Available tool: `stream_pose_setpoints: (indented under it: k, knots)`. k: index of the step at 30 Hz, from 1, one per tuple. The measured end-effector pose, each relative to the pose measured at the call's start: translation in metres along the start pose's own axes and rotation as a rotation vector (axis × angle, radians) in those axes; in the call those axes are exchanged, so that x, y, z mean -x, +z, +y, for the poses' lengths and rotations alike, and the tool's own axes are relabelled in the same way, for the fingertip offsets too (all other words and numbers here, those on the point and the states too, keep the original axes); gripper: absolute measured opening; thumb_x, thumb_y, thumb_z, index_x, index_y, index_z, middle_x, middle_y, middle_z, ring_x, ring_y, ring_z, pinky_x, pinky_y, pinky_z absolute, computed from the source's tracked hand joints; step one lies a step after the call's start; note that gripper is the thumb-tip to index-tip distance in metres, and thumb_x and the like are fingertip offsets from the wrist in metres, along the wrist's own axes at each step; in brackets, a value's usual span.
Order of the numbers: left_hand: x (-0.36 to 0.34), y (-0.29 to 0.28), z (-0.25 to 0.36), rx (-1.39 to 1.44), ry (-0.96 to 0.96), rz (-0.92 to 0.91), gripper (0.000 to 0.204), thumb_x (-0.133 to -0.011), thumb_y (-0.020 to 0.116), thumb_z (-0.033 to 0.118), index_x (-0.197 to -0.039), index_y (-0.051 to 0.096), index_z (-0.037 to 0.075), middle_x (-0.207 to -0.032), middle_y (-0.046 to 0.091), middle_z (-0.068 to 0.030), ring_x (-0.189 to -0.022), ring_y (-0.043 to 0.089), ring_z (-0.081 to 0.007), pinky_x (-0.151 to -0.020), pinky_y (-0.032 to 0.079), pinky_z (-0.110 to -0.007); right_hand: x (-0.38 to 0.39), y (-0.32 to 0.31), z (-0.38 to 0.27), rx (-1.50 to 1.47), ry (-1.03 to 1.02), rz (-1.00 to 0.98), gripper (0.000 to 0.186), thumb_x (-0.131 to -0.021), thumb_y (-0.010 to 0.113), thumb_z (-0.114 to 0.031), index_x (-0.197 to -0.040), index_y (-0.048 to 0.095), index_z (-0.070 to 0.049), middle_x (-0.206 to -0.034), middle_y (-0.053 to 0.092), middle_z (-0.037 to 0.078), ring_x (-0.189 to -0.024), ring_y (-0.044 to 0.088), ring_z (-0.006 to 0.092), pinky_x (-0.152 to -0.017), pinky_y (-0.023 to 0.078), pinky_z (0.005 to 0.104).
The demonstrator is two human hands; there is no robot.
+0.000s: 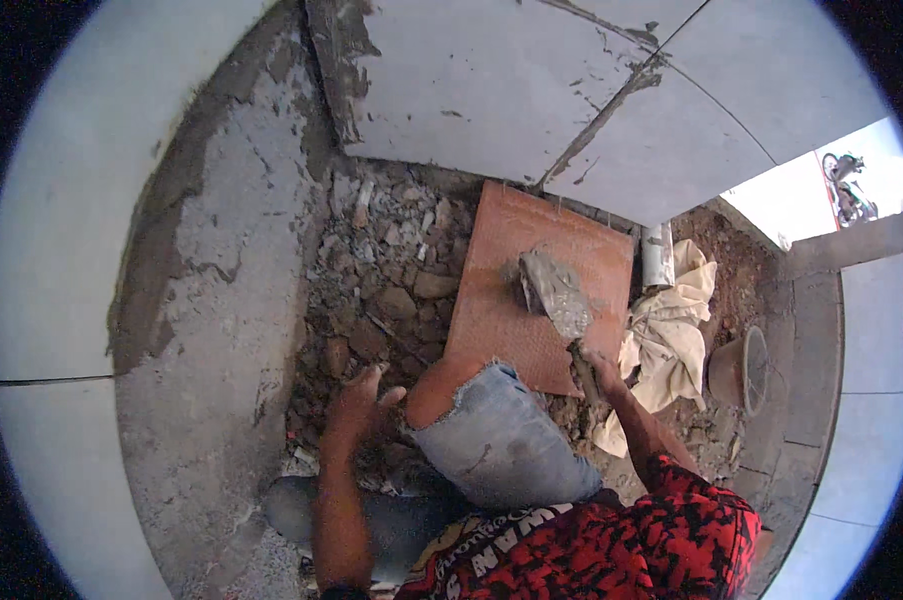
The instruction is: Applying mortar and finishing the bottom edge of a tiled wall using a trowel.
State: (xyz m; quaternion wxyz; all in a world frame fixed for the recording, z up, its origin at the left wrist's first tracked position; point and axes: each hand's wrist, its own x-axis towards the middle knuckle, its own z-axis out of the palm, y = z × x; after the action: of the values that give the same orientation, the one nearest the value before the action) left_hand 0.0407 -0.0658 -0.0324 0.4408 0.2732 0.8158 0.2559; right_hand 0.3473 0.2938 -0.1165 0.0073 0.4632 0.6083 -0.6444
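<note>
My right hand grips the handle of a mortar-caked trowel; its blade, with a grey lump of wet mortar, is over a square terracotta-coloured textured tile. My left hand is open, fingers loosely bent and apart, above broken rubble beside my bare knee, which shows through torn jeans at the tile's lower left.
White tiled surfaces surround the work area, with a rough cement strip at left. A cream cloth, short grey pipe and bucket lie right of the tile. A motorbike shows through an opening at upper right.
</note>
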Motion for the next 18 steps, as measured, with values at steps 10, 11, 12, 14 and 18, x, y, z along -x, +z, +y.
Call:
stream_pose_setpoints:
  k: [10, 11, 12, 14, 18]
  knots:
    - [0.01, -0.025, 0.001, -0.037, 0.106, 0.241, 0.067, -0.083, 0.049, 0.05, -0.126, 0.039, 0.0, -0.125, 0.044, -0.0217, -0.117, 0.041, -0.0357, -0.099, 0.031, -0.04, 0.023, 0.083, -0.144, -0.159, -0.383, -0.178, 0.033, -0.082, 0.047, -0.032, -0.096, 0.052, -0.003, -0.069, 0.053, 0.004, -0.056, 0.05, 0.0134, -0.049, 0.041, 0.0275]
    - [0.018, -0.032, 0.003, -0.048, 0.106, 0.261, 0.067, -0.083, 0.049, 0.05, -0.126, 0.039, 0.0, -0.125, 0.044, -0.0217, -0.117, 0.041, -0.0357, -0.099, 0.031, -0.04, 0.021, 0.098, -0.166, -0.093, -0.471, -0.149, 0.032, -0.081, 0.047, -0.031, -0.095, 0.051, -0.004, -0.07, 0.052, 0.003, -0.056, 0.048, 0.0123, -0.05, 0.04, 0.0263]
    - [0.028, -0.038, 0.004, 0.038, 0.081, 0.301, 0.063, -0.083, 0.049, 0.046, -0.126, 0.04, 0.001, -0.125, 0.045, -0.0213, -0.117, 0.042, -0.0345, -0.098, 0.032, -0.04, 0.014, 0.114, -0.183, -0.034, -0.553, -0.12, 0.03, -0.08, 0.047, -0.031, -0.094, 0.051, -0.004, -0.071, 0.051, 0.002, -0.056, 0.047, 0.0111, -0.05, 0.039, 0.0251]
    - [0.048, -0.053, 0.019, 0.121, 0.074, 0.351, 0.06, -0.084, 0.05, 0.043, -0.126, 0.041, 0.002, -0.124, 0.046, -0.0208, -0.117, 0.043, -0.0333, -0.097, 0.033, -0.039, -0.018, 0.142, -0.205, -0.028, -0.62, -0.149, 0.028, -0.078, 0.046, -0.029, -0.094, 0.052, -0.006, -0.073, 0.048, -0.001, -0.058, 0.043, 0.0083, -0.052, 0.035, 0.0213]
    - [0.116, -0.072, 0.034, 0.38, 0.036, 0.5, 0.055, -0.083, 0.055, 0.032, -0.125, 0.041, -0.001, -0.125, 0.046, -0.0179, -0.116, 0.044, -0.0273, -0.095, 0.034, -0.037, -0.055, 0.213, -0.271, 0.085, -0.871, -0.12, 0.044, -0.079, 0.05, -0.025, -0.114, 0.049, 0.001, -0.107, 0.057, 0.017, -0.1, 0.053, 0.0255, -0.087, 0.039, 0.0332]
